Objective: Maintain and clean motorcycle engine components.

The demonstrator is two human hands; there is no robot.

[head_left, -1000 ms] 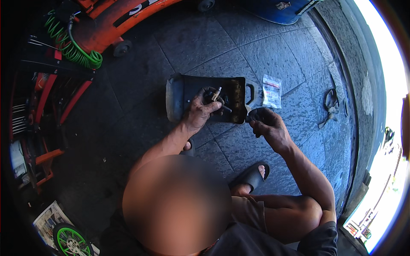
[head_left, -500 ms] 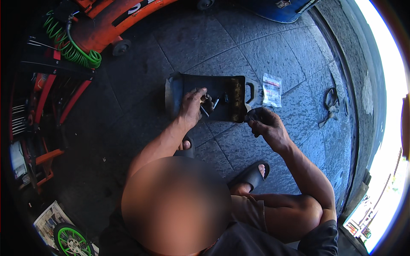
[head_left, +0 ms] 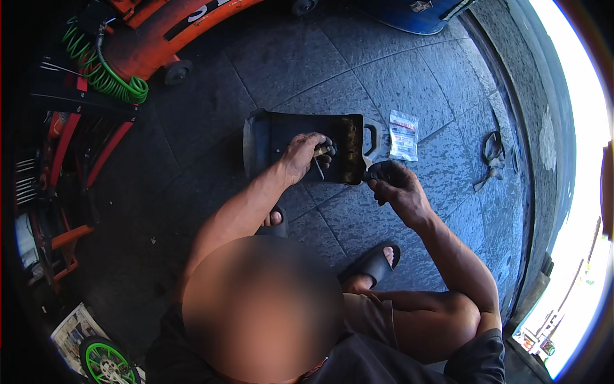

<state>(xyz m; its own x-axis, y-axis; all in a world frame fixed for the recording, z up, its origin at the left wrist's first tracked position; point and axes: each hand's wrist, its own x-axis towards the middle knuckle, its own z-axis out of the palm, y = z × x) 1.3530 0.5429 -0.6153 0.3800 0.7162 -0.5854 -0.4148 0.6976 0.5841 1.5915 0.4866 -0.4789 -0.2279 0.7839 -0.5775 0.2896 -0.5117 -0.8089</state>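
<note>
Over a dark cut-open plastic container (head_left: 345, 128) on the floor, my left hand (head_left: 306, 155) is closed around a small brass-coloured metal part (head_left: 322, 152); a thin metal rod (head_left: 320, 168) sticks down beside it. My right hand (head_left: 393, 187), blackened with grime, pinches at something small and dark at the container's right front corner, beside its moulded handle (head_left: 374, 137); what it grips is too small to make out.
A white printed packet (head_left: 403, 136) lies right of the container, with dark straps (head_left: 491, 160) farther right. Red-and-black racks (head_left: 109, 147) stand left, a green coiled hose (head_left: 112, 83), orange wheeled equipment (head_left: 153, 45) and blue drum (head_left: 409, 19) behind. A green wheel (head_left: 102, 358) is lower left.
My left hand has shifted left, then back right, and turned so its fingers cover more of the brass-coloured part. My right hand stays at the container's corner, nearly still.
</note>
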